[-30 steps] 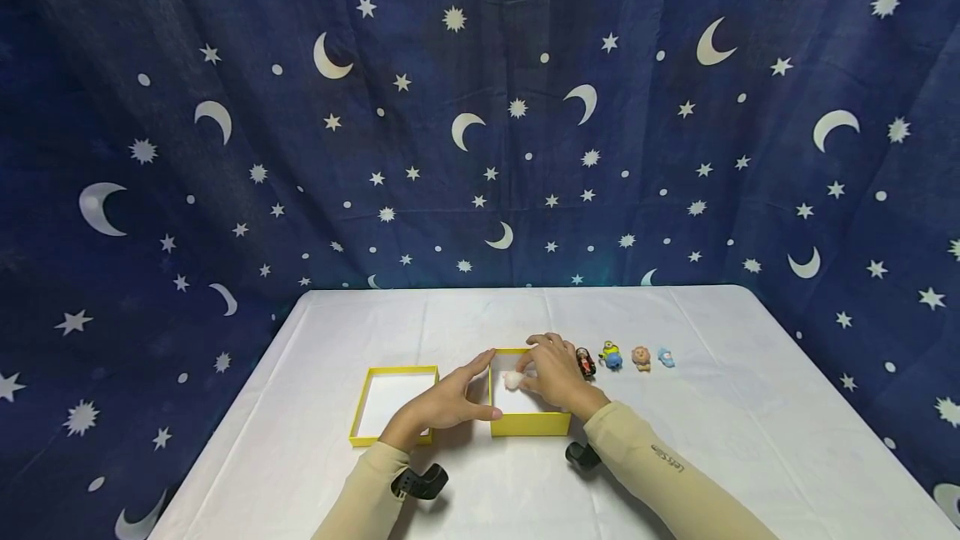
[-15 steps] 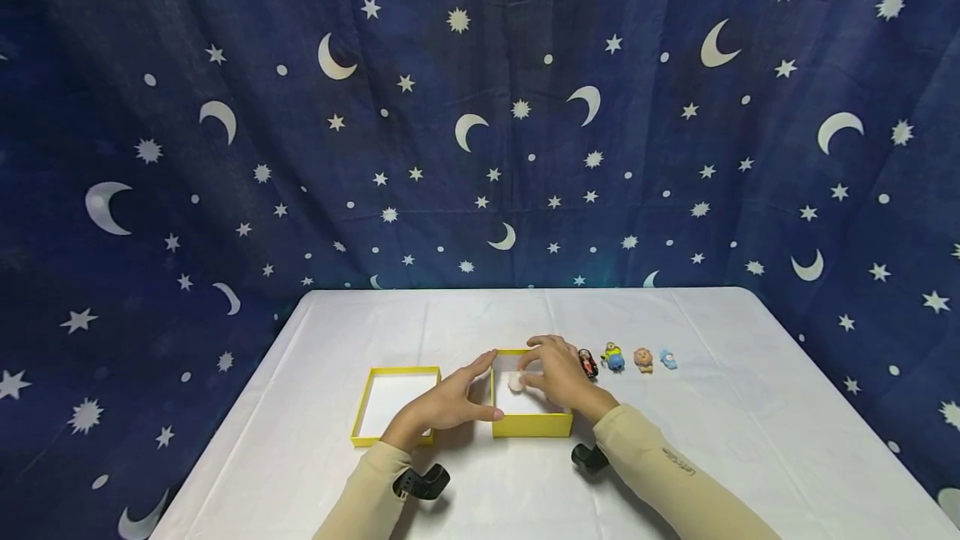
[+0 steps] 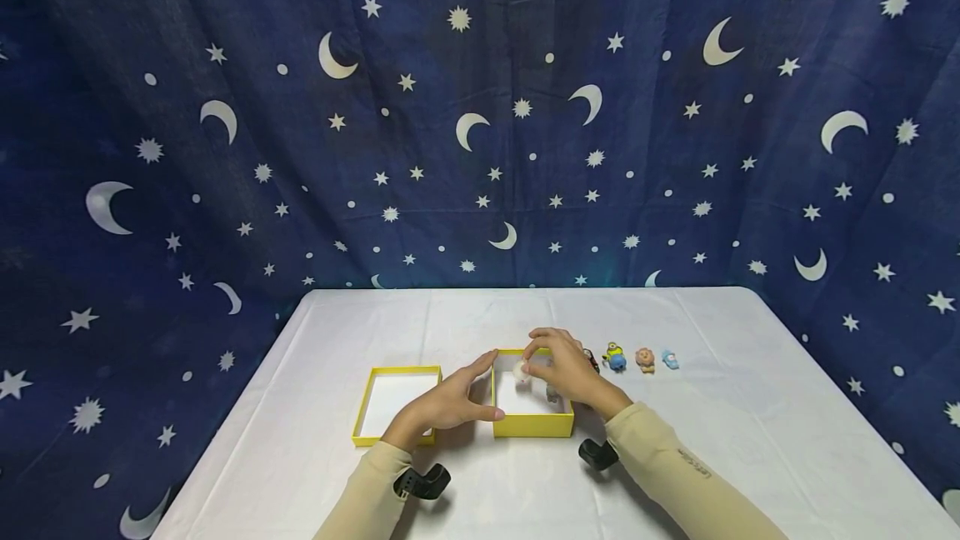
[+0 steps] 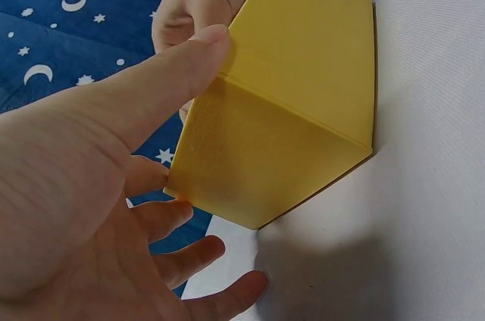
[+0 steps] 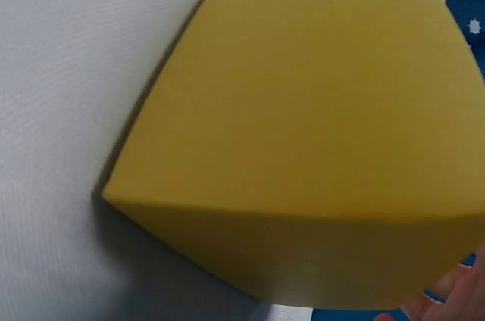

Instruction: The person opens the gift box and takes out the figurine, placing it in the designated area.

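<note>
A yellow box point(image 3: 531, 426) with a white inside stands uncovered on the table. My left hand point(image 3: 450, 398) rests against its left side, thumb at the near corner and forefinger at the far one; the left wrist view shows the other fingers point(image 4: 201, 257) spread out mostly straight. Reaching over the box's right side, my right hand point(image 3: 564, 367) pinches a small white figurine point(image 3: 521, 372) between thumb and fingertips, inside the rim. A small grey figure point(image 3: 552, 393) lies in the box below this hand. In the right wrist view the yellow box wall point(image 5: 303, 109) hides the fingertips.
Left of the box lies its shallow yellow-edged lid point(image 3: 405, 370), white inside facing up. To the right stand a partly hidden dark figurine point(image 3: 592, 359), a yellow-and-blue minion figurine point(image 3: 614, 357), a lion figurine point(image 3: 645, 360) and a light-blue figurine point(image 3: 670, 359).
My right hand has shifted slightly up and to the right with the white figurine, which has risen a little. The grey figure now shows beneath it. My left hand has stayed at the box.
</note>
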Motion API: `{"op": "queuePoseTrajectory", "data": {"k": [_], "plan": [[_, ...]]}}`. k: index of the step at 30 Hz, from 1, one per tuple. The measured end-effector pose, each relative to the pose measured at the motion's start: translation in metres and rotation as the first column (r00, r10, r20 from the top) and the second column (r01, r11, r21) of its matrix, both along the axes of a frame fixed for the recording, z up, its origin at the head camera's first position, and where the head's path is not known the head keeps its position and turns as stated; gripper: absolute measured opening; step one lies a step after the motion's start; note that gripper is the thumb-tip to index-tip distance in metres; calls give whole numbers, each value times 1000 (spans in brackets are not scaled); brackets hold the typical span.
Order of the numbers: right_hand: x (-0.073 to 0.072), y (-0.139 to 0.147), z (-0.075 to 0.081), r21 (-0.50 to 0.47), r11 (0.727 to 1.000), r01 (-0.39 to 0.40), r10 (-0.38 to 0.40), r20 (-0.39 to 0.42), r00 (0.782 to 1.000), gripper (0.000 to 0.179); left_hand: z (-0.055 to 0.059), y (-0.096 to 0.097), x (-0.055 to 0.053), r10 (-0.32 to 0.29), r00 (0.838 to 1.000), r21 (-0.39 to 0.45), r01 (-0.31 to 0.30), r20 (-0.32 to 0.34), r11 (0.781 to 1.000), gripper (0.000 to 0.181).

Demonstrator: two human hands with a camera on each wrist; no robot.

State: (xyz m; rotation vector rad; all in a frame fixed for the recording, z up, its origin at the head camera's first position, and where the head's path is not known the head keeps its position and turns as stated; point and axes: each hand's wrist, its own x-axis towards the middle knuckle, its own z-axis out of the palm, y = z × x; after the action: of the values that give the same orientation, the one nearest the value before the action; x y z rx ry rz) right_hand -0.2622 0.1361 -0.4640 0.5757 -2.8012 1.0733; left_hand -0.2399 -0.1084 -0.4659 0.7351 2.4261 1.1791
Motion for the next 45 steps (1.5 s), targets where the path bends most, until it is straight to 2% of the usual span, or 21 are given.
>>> {"op": "queuePoseTrajectory", "data": {"k": [5, 12, 19, 27, 35, 45], "plan": [[1, 4, 6, -49, 999, -19, 19, 10, 1000, 7, 0, 0, 0, 0, 1000, 6, 0, -8, 1000, 97], [2, 11, 13, -117, 993, 18, -16, 19, 1000, 10, -1, 0, -1, 4, 1000, 10, -4, -12, 1000, 99], [5, 18, 19, -193, 981, -6, 8, 11, 1000, 12, -1, 0, 0, 4, 1000, 20, -4, -6, 1000, 98], [3, 22, 15, -221, 975, -30, 17, -59, 998, 12, -1, 1, 0, 10, 1000, 13, -10, -11, 1000, 98], [5, 28, 16, -224, 974, -31, 13, -82, 997, 27, -2, 1, -1, 5, 1000, 16, -5, -17, 1000, 99], [7, 37, 16, -222, 975, -10, 5, -20, 1000, 27, -2, 0, -1, 7, 1000, 15, -7, -12, 1000, 101]]}}
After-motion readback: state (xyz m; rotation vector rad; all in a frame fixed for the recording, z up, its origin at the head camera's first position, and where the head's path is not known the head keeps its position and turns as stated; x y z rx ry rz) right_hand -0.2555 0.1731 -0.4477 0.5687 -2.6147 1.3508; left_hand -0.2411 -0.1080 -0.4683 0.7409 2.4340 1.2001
